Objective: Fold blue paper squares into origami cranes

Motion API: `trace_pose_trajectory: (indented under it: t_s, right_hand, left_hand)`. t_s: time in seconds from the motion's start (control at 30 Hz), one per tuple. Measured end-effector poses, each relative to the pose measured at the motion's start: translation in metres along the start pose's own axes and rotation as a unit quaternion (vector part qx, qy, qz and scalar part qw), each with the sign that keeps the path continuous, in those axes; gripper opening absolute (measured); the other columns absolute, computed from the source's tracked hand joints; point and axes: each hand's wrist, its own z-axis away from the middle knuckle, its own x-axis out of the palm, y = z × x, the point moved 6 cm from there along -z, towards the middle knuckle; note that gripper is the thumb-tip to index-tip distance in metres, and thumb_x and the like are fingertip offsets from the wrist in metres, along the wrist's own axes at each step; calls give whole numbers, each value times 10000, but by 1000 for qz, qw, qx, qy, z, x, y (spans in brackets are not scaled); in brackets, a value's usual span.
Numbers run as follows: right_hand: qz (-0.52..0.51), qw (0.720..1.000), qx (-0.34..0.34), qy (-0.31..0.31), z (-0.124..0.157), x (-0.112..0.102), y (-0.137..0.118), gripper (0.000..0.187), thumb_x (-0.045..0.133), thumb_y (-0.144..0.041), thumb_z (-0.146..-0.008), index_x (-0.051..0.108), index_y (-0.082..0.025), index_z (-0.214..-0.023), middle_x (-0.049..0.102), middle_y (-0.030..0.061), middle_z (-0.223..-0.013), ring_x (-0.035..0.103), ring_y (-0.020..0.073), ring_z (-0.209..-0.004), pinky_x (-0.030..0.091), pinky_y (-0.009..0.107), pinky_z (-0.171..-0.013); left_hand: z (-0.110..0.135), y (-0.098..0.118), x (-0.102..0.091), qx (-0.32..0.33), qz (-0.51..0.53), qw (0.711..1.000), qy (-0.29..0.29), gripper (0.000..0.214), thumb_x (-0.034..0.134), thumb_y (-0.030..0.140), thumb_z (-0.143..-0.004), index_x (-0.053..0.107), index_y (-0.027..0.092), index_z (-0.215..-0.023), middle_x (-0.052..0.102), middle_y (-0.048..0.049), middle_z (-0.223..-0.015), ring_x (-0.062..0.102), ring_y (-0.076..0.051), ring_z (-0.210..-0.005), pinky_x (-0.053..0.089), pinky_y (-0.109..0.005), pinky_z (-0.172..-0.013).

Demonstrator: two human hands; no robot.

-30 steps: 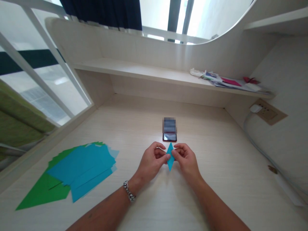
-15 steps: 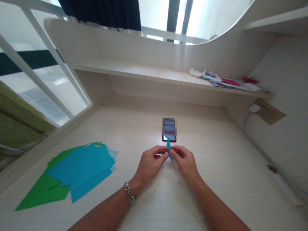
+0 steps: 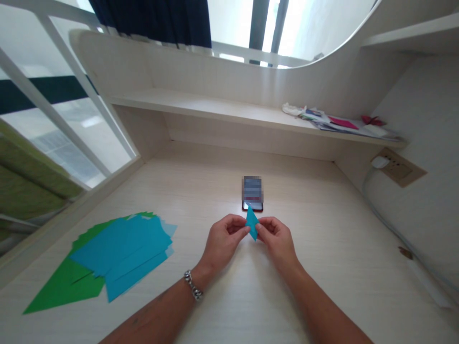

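A small folded piece of blue paper [image 3: 252,222], pointed at both ends, is held upright between my two hands above the pale wooden desk [image 3: 322,267]. My left hand [image 3: 224,240] pinches its left edge with thumb and fingers closed. My right hand [image 3: 275,240] pinches its right edge in the same way. A metal bracelet [image 3: 192,285] sits on my left wrist. Just beyond the paper a phone [image 3: 253,193] lies flat on the desk.
A loose stack of blue sheets [image 3: 125,248] over green sheets [image 3: 57,286] lies at the left of the desk. On the shelf [image 3: 201,107] at the back right lie papers [image 3: 337,123]. A wall socket [image 3: 396,167] with a cable is at the right.
The folded paper has turned in my fingers: from flat and broad, to edge-on and thin, and now broader again and tilted. Both hands stayed in place.
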Motion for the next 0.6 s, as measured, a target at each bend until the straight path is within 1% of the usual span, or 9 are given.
trace_pose_trajectory:
  t_s: [0.13,0.37,0.5,0.6]
  right_hand:
    - [34,999,-34,7,0,-2,-6,230,725,-278,-702,659,-166,-892,702,62,-863,652,202,-777,540,329,-679]
    - [30,998,-48,2,0,0,-9,277,722,-260,-691,675,-173,-949,710,71,-894,659,218,-778,547,343,-654]
    - [29,998,-47,11,0,-1,-9,217,727,-251,-684,676,-167,-877,705,55,-822,647,196,-721,542,332,-643]
    - [24,999,-37,15,1,-2,-9,174,734,-233,-670,664,-164,-813,690,35,-762,636,177,-687,538,314,-634]
  left_hand:
    - [-1,-2,0,-12,35,999,-1,199,709,212,-727,642,151,-904,707,-53,-850,677,-188,-787,554,-311,-734]
    - [-1,0,0,-18,41,999,-1,190,699,196,-731,669,155,-915,719,-59,-880,679,-186,-788,557,-303,-730]
    - [-1,3,-1,-15,29,999,8,183,705,212,-727,682,153,-898,719,-61,-876,672,-187,-781,555,-302,-723]
    - [-1,4,-2,-13,14,1000,7,163,710,230,-723,691,146,-862,716,-59,-834,664,-185,-761,549,-302,-720]
